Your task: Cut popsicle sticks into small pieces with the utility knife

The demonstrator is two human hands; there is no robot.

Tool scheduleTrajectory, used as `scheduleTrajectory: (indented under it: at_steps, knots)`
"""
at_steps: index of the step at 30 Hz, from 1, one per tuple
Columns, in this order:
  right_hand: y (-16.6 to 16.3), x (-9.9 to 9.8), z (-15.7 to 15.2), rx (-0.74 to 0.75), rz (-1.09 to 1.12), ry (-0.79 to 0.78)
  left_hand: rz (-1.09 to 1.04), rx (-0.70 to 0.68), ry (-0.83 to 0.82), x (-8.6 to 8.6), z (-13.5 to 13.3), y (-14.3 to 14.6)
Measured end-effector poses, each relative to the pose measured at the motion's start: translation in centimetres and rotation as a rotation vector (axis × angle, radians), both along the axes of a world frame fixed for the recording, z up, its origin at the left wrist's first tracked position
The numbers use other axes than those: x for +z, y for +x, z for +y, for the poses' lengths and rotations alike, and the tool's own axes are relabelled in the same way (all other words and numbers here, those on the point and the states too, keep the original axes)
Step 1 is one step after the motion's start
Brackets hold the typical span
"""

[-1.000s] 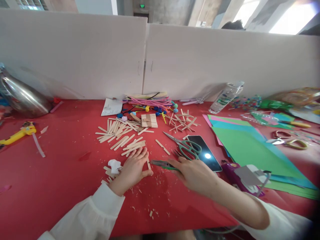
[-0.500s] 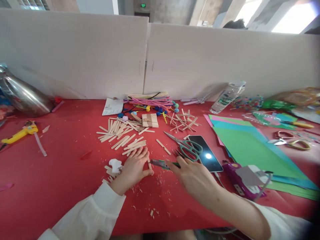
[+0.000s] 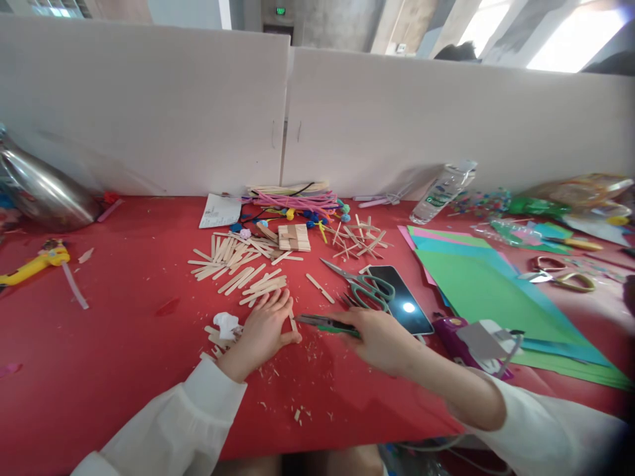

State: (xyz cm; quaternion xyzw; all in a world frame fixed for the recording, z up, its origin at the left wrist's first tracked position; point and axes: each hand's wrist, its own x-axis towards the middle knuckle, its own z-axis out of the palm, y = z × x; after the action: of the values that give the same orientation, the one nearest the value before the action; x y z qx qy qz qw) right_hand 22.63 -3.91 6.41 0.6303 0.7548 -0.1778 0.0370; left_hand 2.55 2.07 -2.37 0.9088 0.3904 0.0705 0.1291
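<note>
My left hand [image 3: 265,328] lies flat on the red table [image 3: 124,344], fingers stretched out, pressing down a wooden craft stick [image 3: 294,324] beside the thumb. My right hand [image 3: 380,337] is closed round a green-handled cutter [image 3: 325,322] whose dark blade points left toward that stick. Several loose craft sticks [image 3: 238,268] lie just beyond my left hand. A crumpled white scrap [image 3: 227,325] and short stick offcuts sit left of my left wrist. Wood chips are scattered under both hands.
Green-handled scissors [image 3: 360,285] and a phone [image 3: 401,301] lie beyond my right hand. Coloured paper sheets [image 3: 476,284], a purple glue gun [image 3: 471,340], a water bottle [image 3: 441,192], pipe cleaners [image 3: 297,199], a yellow tool [image 3: 34,262] and white partition boards [image 3: 397,119] surround the work spot.
My right hand shifted slightly, bringing the cutter blade a little closer to the stick under my left hand. My left hand has stayed flat in place.
</note>
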Motion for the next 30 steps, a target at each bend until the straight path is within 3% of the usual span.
scheduleTrajectory:
  at_steps: [5, 12, 20, 30]
  knots:
    - [1.7, -2.3, -0.2, -0.083, 0.322, -0.069, -0.020, 0.018, -0.007, -0.1, 0.1, -0.1]
    - [1.6, -3.5, -1.6, 0.091, -0.058, 0.273, -0.061, 0.005, -0.001, -0.6, 0.2, -0.3]
    - [2.7, -5.4, -1.8, -0.067, 0.334, 0.178, -0.074, 0.019, -0.013, -0.6, 0.1, -0.4]
    - [2.1, -5.3, -2.3, 0.012, 0.077, 0.354, -0.063, 0.004, -0.002, -0.8, 0.2, -0.5]
